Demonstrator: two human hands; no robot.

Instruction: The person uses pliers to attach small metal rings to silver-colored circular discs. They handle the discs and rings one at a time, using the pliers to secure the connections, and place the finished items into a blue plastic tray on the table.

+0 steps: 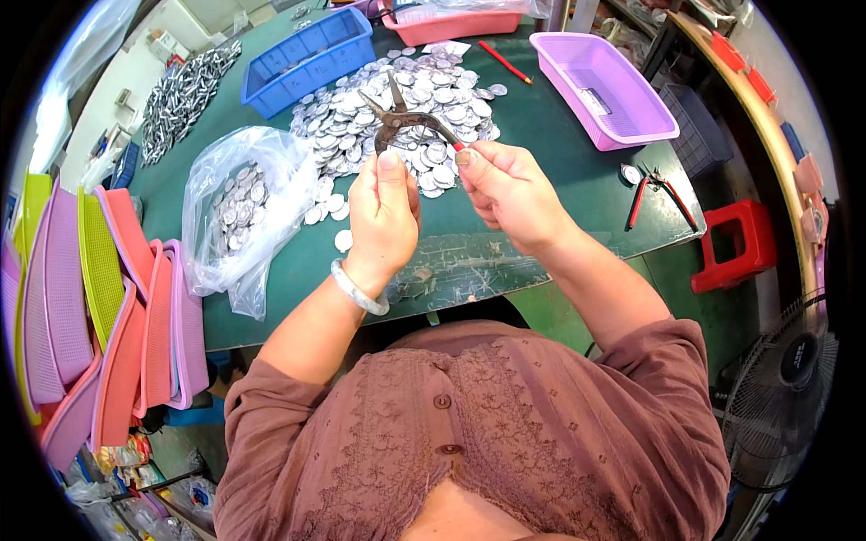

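My left hand and my right hand hold a pair of pliers between them, above the green table. The left fingers close round one handle, thumb on top; the right fingers grip the end of the other, where red covering shows. The jaws point away from me and stand apart, with nothing visible between them. Beneath and beyond the pliers spreads a heap of flat, round silvery metal pieces. More such pieces lie in a clear plastic bag left of my left hand.
A blue bin and a purple basket stand beyond the hands. At right lie red-handled pliers; a red stool and a fan are beside the table. Stacked baskets crowd the left. Small metal parts are piled far left.
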